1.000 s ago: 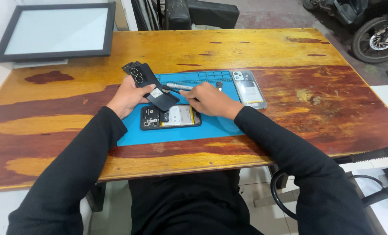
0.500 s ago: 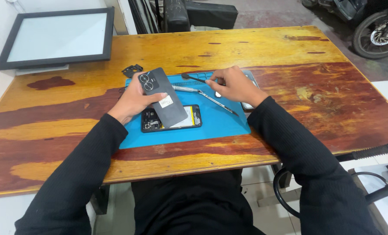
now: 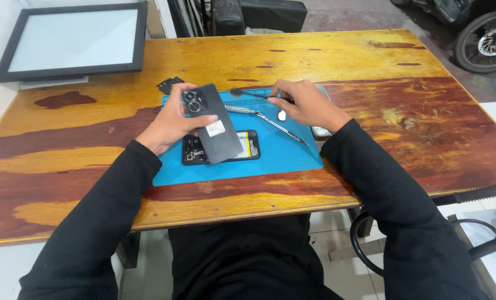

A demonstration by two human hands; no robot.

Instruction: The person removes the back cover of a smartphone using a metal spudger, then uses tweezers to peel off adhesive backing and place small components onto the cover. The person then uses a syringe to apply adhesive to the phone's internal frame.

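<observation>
My left hand [image 3: 167,125] holds a dark phone back cover [image 3: 212,122] with round camera rings, tilted above an opened phone body [image 3: 223,149] that lies on the blue mat [image 3: 270,158]. My right hand [image 3: 303,104] pinches the handle end of a thin black brush-like tool [image 3: 253,94] at the mat's far edge. Metal tweezers [image 3: 267,119] lie on the mat between my hands. A second phone [image 3: 321,132] is partly hidden under my right wrist.
The mat lies on a worn wooden table [image 3: 64,161]. A framed flat screen [image 3: 73,41] leans at the far left. A small black part [image 3: 169,84] sits beyond the mat's left corner. A wheel [image 3: 487,41] is on the floor at the far right.
My left hand has lifted the back cover off the phone body and tilted it up. My right hand moved away from the phone to the far edge of the mat and took the black tool.
</observation>
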